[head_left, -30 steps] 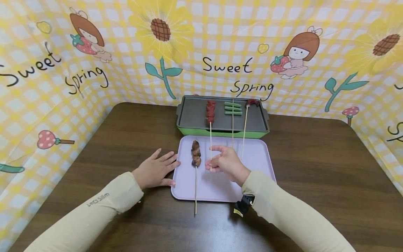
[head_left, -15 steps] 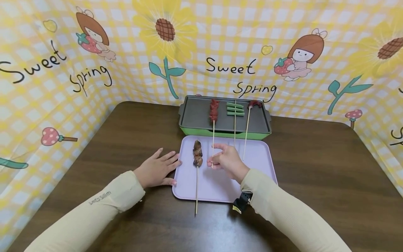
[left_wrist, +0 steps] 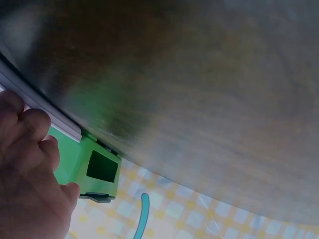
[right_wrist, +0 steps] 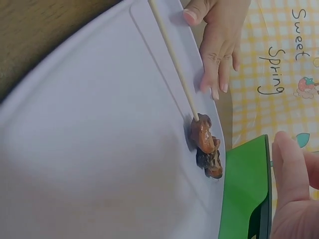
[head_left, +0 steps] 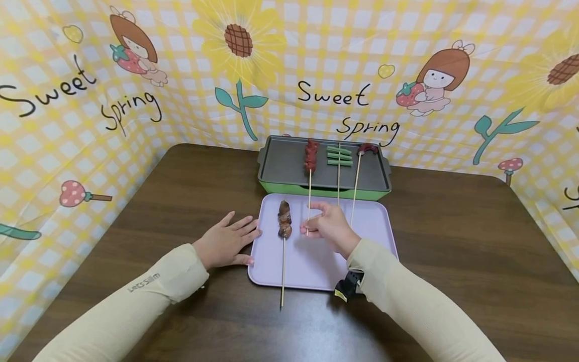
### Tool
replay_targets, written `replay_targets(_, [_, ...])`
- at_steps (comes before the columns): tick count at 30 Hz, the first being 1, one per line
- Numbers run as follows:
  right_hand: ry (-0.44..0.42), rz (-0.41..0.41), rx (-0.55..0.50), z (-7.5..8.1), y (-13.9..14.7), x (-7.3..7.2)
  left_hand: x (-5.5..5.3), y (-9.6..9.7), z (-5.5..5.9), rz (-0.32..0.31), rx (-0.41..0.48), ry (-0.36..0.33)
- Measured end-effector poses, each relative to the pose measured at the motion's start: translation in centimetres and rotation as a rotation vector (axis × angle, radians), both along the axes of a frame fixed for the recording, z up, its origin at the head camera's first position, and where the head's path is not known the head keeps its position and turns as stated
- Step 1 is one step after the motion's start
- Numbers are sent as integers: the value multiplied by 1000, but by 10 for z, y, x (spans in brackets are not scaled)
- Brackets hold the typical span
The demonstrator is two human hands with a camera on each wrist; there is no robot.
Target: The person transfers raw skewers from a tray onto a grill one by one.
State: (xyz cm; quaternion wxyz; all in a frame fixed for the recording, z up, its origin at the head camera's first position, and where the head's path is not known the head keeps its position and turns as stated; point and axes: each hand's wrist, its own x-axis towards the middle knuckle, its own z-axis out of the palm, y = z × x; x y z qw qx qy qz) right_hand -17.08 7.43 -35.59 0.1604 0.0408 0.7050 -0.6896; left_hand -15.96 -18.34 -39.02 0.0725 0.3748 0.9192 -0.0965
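Observation:
My right hand (head_left: 332,227) pinches the lower end of a bamboo skewer of red meat (head_left: 310,157) between thumb and fingers, above the lilac tray (head_left: 267,269). The meat overlaps the middle of the grill plate (head_left: 282,166) in the head view. My left hand (head_left: 221,245) lies with fingers spread against the tray's left rim. On the tray is a skewer of browned meat (head_left: 284,221), its stick reaching past the front rim. In the right wrist view, this browned meat (right_wrist: 204,144) is near the rim, but the red skewer is out of sight.
A green bean-like skewer (head_left: 339,157) and a skewer with a curled dark-red piece (head_left: 366,149) lie on the plate, their sticks overhanging the tray. The grill's green base (head_left: 371,195) stands right behind the tray. A patterned cloth (head_left: 181,75) encloses the brown table (head_left: 452,251).
My right hand has moved the red meat skewer slightly forward and to the right over the grill plate. The head view has shifted a little. My left hand stays at the tray's rim.

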Motion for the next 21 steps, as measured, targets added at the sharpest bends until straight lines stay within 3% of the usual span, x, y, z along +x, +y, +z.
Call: replay_targets(21, [11, -24, -16, 8, -7, -3, 2, 2, 2, 2, -5, 10])
